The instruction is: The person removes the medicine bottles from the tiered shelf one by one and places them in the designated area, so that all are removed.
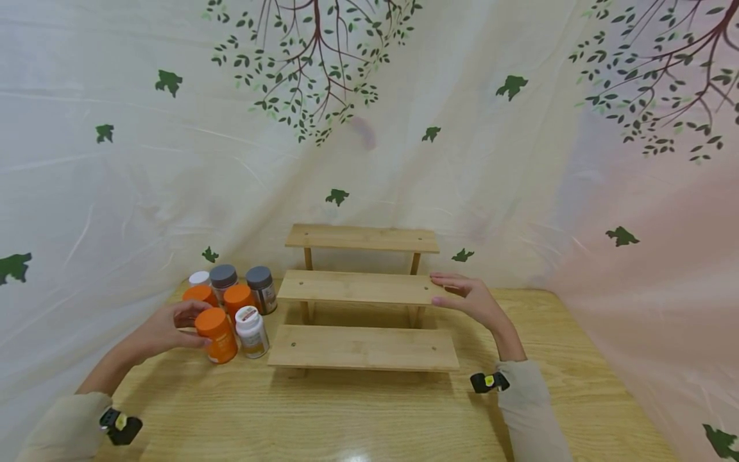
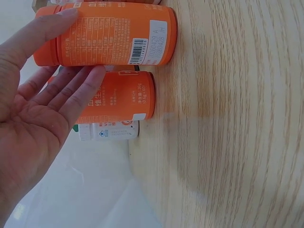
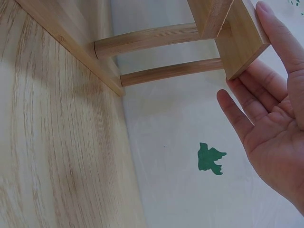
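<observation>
My left hand (image 1: 164, 330) holds the front orange bottle (image 1: 221, 346), which stands upright on the table. Seen from the left wrist, the thumb lies on this orange bottle (image 2: 104, 40) while the fingers reach behind it, beside a second orange bottle (image 2: 126, 95). A white bottle (image 1: 252, 337) stands just right of the held one. At the other side, my right hand (image 1: 476, 301) grips the right end of the middle step of a three-tier wooden shelf (image 1: 358, 287). In the right wrist view its thumb and fingers lie on opposite edges of the plank (image 3: 242, 38).
Behind the front bottles stand two more orange-lidded bottles, one with its orange lid (image 1: 238, 296) beside a grey-lidded bottle (image 1: 262, 292). Another grey lid (image 1: 223, 276) and a white lid (image 1: 199, 278) show farther back. A leaf-printed curtain (image 1: 392, 173) borders the wooden table (image 1: 358, 417).
</observation>
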`<state>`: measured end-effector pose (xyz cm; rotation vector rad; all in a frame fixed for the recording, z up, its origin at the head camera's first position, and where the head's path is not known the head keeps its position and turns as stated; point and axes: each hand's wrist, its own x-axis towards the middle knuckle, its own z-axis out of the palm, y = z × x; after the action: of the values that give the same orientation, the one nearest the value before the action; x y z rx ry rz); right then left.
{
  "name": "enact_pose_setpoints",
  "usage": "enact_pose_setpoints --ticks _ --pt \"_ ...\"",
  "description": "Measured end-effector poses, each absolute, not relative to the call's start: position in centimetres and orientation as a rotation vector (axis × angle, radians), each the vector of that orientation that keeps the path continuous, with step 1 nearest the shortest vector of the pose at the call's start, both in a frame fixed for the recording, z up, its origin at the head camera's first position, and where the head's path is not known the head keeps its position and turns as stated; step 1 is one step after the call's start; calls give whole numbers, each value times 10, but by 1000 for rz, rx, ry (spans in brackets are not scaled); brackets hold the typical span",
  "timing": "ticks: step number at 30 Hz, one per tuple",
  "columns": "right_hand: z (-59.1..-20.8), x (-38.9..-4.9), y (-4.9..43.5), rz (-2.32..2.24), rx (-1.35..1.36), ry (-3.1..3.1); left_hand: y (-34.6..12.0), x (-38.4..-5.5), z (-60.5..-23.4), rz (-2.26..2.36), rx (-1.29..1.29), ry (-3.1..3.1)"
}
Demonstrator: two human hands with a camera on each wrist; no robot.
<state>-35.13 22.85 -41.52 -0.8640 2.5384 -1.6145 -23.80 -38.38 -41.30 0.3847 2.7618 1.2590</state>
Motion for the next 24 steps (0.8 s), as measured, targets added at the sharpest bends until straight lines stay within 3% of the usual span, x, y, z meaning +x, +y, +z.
enact_pose_setpoints --ticks 24 --pt "-415 -351 228 -1601 -884 2561 -380 -232 -387 1307 357 2896"
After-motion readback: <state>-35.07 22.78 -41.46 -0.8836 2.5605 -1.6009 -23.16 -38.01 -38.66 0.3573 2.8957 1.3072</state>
